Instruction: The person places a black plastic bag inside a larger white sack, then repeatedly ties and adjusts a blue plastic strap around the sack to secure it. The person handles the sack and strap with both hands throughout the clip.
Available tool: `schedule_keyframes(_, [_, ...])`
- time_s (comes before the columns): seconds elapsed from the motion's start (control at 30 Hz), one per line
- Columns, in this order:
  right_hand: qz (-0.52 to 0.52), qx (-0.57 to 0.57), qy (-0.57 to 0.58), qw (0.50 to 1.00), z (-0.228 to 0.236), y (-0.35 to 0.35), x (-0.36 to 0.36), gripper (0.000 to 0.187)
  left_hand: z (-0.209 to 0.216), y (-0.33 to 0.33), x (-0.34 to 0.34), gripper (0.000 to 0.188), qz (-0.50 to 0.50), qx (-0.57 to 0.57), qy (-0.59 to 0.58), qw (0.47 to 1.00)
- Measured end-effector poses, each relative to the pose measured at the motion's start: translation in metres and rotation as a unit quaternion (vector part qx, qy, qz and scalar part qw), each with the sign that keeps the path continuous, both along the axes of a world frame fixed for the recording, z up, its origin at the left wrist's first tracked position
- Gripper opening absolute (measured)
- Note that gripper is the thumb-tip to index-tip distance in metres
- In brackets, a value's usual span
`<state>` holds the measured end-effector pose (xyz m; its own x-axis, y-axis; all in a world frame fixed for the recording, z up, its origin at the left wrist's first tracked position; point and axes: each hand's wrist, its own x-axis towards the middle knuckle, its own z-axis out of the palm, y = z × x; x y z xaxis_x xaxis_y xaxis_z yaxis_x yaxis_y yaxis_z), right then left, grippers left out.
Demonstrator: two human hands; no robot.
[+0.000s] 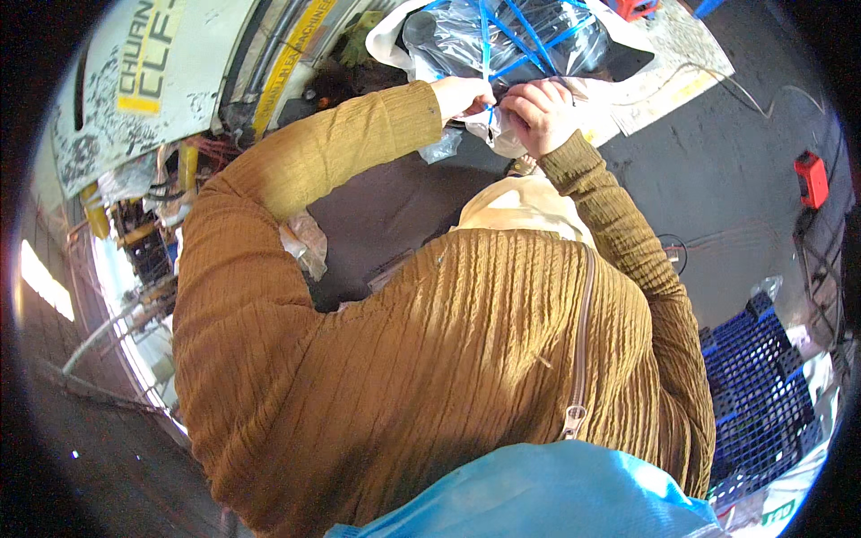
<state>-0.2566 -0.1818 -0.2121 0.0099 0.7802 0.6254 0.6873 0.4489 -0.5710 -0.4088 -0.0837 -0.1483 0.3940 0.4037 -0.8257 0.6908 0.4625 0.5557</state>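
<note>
Both your hands meet at the top centre of the view, arms stretched forward. Left hand (462, 97) pinches a blue strap (490, 115) where it runs down over the near edge of the bundle (502, 40). Right hand (540, 115) is clenched on crumpled clear film (496, 133) just beside it, knuckles touching the left hand's fingers.

Bundle: dark goods under clear film, crossed by blue straps, lying on white sheeting (655, 81) on the floor (735, 179). Its near edge sits directly under your hands.

Room: bare floor lies open to your right, up to a red box (813, 177) near the rim and blue crates (758, 377) at lower right. On your left, a white printed panel (143, 81) and cluttered yellow machine parts (134, 233) stand close by your left elbow.
</note>
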Motion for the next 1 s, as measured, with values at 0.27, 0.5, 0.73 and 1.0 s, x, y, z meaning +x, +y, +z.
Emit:
schedule_keyframes(0.27, [-0.136,-0.047,-0.035,0.989,0.020,-0.013,-0.033,0.017,0.001,-0.003,-0.011,0.025,0.093,-0.037,-0.190,0.977])
schedule_keyframes(0.5, [-0.154,-0.112,-0.187,0.964,0.038,-0.009,-0.040,0.006,0.007,0.000,-0.011,0.030,0.144,-0.170,-0.151,0.963])
schedule_keyframes(0.73, [-0.178,-0.214,-0.350,0.895,0.058,-0.002,-0.049,0.016,0.003,0.006,-0.009,0.033,0.089,-0.206,-0.178,0.958])
schedule_keyframes(1.0, [-0.157,-0.437,-0.081,0.882,0.068,0.001,-0.034,0.014,-0.002,0.009,-0.009,0.043,0.071,-0.224,-0.176,0.956])
